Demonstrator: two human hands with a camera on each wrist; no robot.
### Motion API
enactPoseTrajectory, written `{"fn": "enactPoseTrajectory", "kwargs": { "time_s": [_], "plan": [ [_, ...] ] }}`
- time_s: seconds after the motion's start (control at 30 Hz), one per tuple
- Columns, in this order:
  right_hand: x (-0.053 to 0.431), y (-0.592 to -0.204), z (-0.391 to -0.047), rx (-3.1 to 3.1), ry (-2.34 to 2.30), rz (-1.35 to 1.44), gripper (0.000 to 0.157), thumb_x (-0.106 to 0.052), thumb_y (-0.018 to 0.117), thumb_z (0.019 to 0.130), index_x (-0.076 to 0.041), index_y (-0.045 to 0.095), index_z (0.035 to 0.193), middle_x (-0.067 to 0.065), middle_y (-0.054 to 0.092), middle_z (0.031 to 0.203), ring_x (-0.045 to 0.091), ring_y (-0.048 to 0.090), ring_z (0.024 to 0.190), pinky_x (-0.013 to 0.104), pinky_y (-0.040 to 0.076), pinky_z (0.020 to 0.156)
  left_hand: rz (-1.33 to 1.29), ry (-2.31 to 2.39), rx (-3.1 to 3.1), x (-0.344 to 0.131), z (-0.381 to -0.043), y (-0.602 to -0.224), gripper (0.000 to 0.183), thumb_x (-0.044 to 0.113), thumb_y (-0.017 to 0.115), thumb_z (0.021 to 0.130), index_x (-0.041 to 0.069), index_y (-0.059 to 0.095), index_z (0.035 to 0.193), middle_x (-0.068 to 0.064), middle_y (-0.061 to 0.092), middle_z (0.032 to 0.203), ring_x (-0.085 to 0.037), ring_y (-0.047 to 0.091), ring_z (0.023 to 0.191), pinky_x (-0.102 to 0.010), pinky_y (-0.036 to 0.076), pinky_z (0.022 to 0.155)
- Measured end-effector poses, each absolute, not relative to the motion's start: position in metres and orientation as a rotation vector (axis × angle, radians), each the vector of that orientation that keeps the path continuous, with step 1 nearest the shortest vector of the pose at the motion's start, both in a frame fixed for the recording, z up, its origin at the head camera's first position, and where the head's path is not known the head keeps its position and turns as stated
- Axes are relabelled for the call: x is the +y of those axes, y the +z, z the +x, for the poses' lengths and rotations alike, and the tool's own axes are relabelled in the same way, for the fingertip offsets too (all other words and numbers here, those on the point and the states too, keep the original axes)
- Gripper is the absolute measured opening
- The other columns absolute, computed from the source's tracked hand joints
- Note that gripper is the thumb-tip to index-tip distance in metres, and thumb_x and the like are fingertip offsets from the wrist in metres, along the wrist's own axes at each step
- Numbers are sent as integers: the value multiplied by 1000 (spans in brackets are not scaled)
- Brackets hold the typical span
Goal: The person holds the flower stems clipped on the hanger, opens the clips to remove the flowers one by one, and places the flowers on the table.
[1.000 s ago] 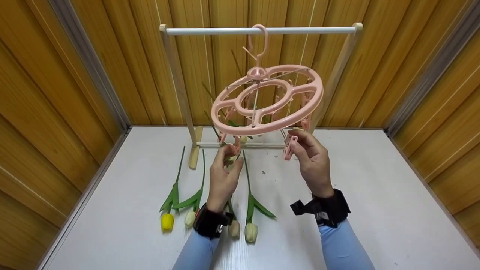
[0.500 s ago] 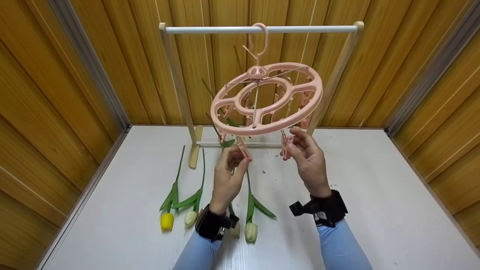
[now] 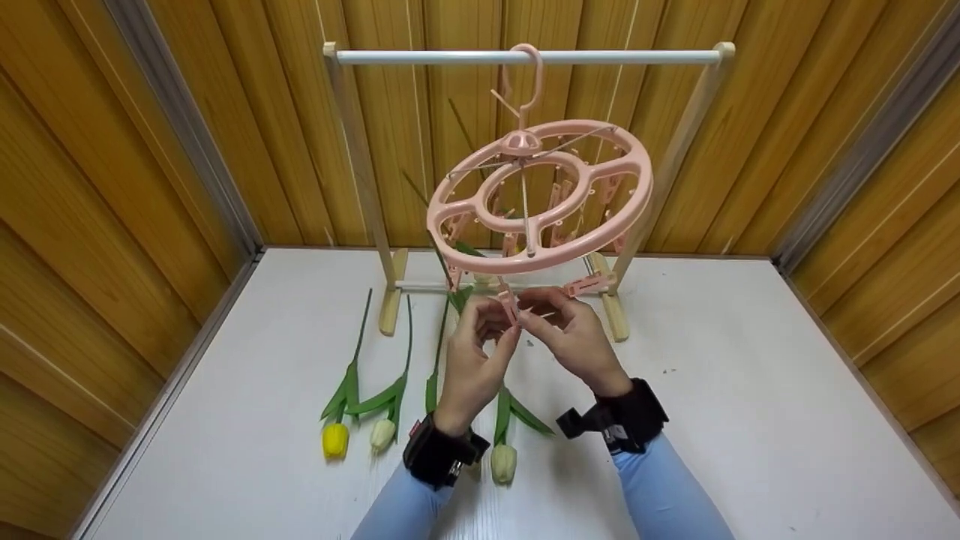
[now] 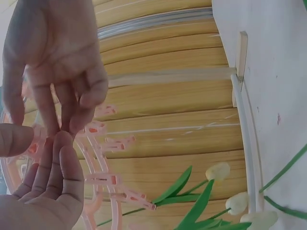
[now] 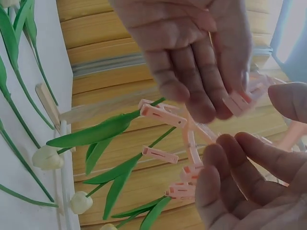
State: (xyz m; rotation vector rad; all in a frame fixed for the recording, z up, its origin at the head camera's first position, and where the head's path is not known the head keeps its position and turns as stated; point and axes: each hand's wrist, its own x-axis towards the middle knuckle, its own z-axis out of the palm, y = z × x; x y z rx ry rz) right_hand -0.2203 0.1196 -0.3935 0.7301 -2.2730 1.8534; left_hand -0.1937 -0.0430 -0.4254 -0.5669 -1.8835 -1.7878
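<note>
A pink round clip hanger (image 3: 547, 259) hangs tilted from a rack. Below its near rim, my left hand (image 3: 474, 367) pinches a pink clothespin (image 3: 508, 306) between thumb and fingers. My right hand (image 3: 581, 341) is right beside it, thumb and forefinger spread at the clothespin. In the right wrist view, the left hand (image 5: 184, 43) holds the clothespin (image 5: 238, 103) and the right hand's fingers (image 5: 254, 182) are loosely bent below it. In the left wrist view, the fingertips of both hands meet. Another clothespin (image 3: 589, 285) tilts sideways behind the right hand's knuckles.
The rack's white bar (image 3: 420, 57) crosses the back on wooden legs. Clips hold tulips (image 5: 110, 129) by their stems, blossoms down. On the white table (image 3: 750, 390) lie a yellow tulip (image 3: 335, 441), a pale tulip (image 3: 382, 433) and another pale tulip (image 3: 504, 463), among others.
My right hand has let go of a clothespin and moved left to my left hand. The left hand has shifted slightly right with its clothespin. The released clothespin now tilts sideways.
</note>
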Motion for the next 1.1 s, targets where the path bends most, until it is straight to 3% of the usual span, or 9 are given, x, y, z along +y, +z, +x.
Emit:
{"fn": "enactPoseTrajectory", "kwargs": {
  "time_s": [0.1, 0.37, 0.57, 0.7, 0.97, 1.1],
  "plan": [
    [114, -391, -222, -2271, 1762, 755, 27, -6, 69, 97, -3, 72, 124, 11, 70, 119, 17, 63, 106, 31, 47, 88, -555, -1784, -1880, -40, -193, -426, 27, 3, 68, 98, -1, 57, 123, -10, 68, 108, -21, 68, 93, -29, 55, 79],
    [108, -388, -223, -2205, 1740, 777, 18, -5, 70, 97, -3, 75, 115, 10, 71, 110, 15, 64, 102, 32, 49, 86, -520, -1755, -1907, -42, -194, -427, 25, 2, 67, 97, 0, 60, 121, -10, 68, 106, -21, 67, 94, -30, 54, 80],
    [113, -389, -221, -2141, 1783, 783, 14, -1, 67, 98, 0, 74, 110, 11, 69, 105, 15, 65, 95, 28, 51, 83, -286, -1700, -1925, -52, -199, -429, 21, -3, 64, 93, 0, 61, 114, -12, 65, 101, -21, 63, 91, -29, 52, 79],
    [119, -387, -219, -2097, 1830, 809, 14, 4, 65, 97, 6, 71, 109, 10, 67, 104, 15, 65, 92, 25, 54, 79, -127, -1657, -1898, -59, -204, -431, 24, -4, 64, 90, -2, 59, 113, -16, 61, 103, -24, 59, 92, -35, 49, 81],
    [134, -385, -217, -2070, 1912, 844, 16, 5, 62, 98, 10, 67, 112, 3, 67, 102, 14, 64, 87, 24, 54, 77, 26, -1649, -1979, -67, -212, -439, 52, 0, 66, 88, -3, 51, 137, -21, 50, 134, -36, 49, 127, -55, 43, 105],
    [140, -384, -218, -2024, 2006, 897, 18, 5, 59, 99, 14, 64, 114, 4, 66, 99, 13, 62, 86, 24, 54, 79, 25, -1666, -2022, -70, -213, -441, 63, 2, 66, 90, -1, 44, 149, -22, 46, 149, -37, 41, 142, -57, 35, 115]
  ]
}}
